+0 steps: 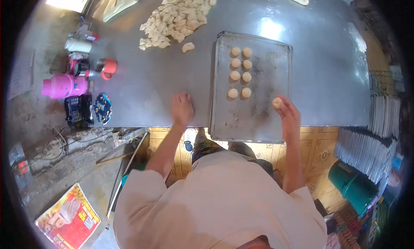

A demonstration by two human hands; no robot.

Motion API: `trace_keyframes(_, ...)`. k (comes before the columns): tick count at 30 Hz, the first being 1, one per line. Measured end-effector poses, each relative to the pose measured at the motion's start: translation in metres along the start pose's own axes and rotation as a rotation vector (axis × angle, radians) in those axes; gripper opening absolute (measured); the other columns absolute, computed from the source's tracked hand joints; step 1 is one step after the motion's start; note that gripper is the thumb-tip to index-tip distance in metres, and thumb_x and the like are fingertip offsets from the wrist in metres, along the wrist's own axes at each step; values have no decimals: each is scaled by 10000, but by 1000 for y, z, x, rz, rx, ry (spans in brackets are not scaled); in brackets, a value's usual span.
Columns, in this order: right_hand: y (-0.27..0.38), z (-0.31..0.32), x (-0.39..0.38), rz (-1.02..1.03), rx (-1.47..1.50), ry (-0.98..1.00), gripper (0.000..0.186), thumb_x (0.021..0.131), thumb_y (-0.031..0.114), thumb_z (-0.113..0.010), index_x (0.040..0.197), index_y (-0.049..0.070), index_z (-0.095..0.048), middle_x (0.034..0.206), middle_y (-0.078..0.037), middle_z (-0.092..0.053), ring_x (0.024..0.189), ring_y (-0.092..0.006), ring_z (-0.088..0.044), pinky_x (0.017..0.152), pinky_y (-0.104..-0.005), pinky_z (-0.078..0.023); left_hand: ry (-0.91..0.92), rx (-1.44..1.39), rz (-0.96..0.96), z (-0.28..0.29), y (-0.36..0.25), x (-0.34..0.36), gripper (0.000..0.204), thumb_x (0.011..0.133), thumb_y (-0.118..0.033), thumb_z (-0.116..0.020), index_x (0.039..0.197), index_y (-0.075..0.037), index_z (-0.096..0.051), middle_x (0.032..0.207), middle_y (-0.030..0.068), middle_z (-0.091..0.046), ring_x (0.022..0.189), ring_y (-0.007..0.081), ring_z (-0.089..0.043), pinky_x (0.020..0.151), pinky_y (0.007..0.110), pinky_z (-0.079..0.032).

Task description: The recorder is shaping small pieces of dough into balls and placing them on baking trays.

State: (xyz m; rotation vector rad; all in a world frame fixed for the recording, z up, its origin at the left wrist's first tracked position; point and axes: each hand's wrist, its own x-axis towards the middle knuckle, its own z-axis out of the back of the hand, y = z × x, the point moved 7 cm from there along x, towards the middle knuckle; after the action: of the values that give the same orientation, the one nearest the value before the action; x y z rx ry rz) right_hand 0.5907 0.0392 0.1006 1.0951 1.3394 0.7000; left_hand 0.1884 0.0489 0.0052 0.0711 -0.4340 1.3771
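Note:
My right hand (290,116) pinches a pale dough ball (277,103) between its fingertips, above the right side of a dark metal baking tray (269,83). Several round dough balls (235,63) sit in two columns on the tray's left half. To the left of the tray, my left hand (183,107) rests palm down on the grey metal table (146,85). Its fingers are curled under, and whatever lies beneath them is hidden. Farther back, a heap of cut dough pieces (177,20) is spread on the table, with one loose piece (188,47) in front of it.
Along the left edge stand a red mug (108,67), a pink jug (64,86) and a dark patterned cloth item (103,108). The tray's near edge juts past the table front. Stacked trays (366,149) and a green bin (351,184) stand at lower right.

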Motion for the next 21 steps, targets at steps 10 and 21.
trace_keyframes(10,17,18,-11,111,-162,-38,336,848,27,-678,1170,-13,-590,1024,-67,-639,887,-117,-614,804,-243,-509,86,-160,294,28,32,-13,132,908,-138,-506,920,-25,-573,831,175,-569,798,356,-543,726,461,-450)
trace_keyframes(21,22,-46,-21,326,-185,59,444,775,-47,-713,1194,23,-585,1025,-43,-630,860,-105,-597,769,-240,-499,-227,137,-10,54,13,80,376,864,-357,-633,1052,-34,-602,959,152,-601,950,335,-560,861,426,-428)
